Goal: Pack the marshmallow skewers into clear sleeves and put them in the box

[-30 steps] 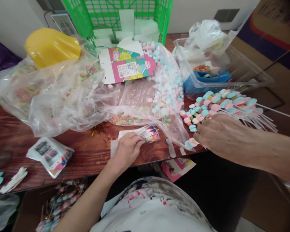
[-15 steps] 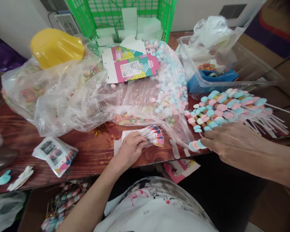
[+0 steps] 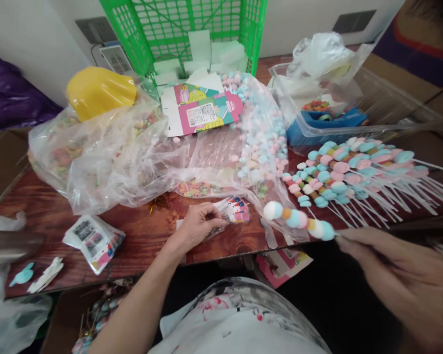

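My right hand [image 3: 398, 280] is closed on the stick of a candy skewer [image 3: 299, 220], which points left over the table's front edge with white, orange, blue and pink pieces on it. My left hand [image 3: 197, 225] rests on the wooden table [image 3: 140, 236], fingers pinched on a small stack of printed clear packets [image 3: 234, 210]. A pile of finished candy skewers [image 3: 350, 169] lies on the right, sticks pointing right.
Clear plastic bags of candy [image 3: 107, 147] cover the table's middle, with a flat printed box [image 3: 203, 110] on top. A green crate [image 3: 184, 34], a yellow object [image 3: 99, 91] and a clear tub [image 3: 354, 113] stand behind. Another packet stack [image 3: 94, 241] lies at left.
My right hand has lifted one skewer from the near edge of the pile and drawn it back toward me and to the right. My left hand stays on the packets.
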Available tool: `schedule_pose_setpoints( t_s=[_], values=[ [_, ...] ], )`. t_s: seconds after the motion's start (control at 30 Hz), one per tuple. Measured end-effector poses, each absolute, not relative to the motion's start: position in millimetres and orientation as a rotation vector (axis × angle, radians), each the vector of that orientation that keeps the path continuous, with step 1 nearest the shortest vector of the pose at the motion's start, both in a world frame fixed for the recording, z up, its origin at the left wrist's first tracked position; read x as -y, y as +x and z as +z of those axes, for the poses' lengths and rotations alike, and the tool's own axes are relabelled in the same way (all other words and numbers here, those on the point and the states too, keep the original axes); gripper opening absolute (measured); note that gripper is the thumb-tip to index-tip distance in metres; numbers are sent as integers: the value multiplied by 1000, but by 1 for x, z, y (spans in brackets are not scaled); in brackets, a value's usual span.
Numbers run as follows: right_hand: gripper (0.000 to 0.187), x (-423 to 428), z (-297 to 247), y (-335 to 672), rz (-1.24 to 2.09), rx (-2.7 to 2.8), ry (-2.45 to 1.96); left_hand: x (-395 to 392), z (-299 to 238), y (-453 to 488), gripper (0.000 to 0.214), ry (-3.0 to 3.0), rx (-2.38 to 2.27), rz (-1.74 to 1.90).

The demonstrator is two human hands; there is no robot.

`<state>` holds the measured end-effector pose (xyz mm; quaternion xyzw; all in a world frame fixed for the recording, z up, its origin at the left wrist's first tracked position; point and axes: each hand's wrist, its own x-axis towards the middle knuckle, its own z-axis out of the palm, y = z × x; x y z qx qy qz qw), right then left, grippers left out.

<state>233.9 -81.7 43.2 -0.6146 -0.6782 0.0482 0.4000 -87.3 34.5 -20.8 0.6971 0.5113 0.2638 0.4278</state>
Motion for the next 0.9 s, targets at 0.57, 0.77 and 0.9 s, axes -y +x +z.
schedule_pose_setpoints(
  t_s=[0.57, 0.77, 0.9],
  values=[
    [23, 74, -4, 206, 213, 1976, -1348, -32, -19, -90, 12, 1765, -1176, 676],
    [28, 66, 11, 203, 33, 2233, -1272, -33, -16, -90, 11, 1842, -1092, 663],
    [29, 58, 13, 187, 24, 2236, -1221, -30, -14, -90, 10, 1953, -1075, 605]
  ],
)
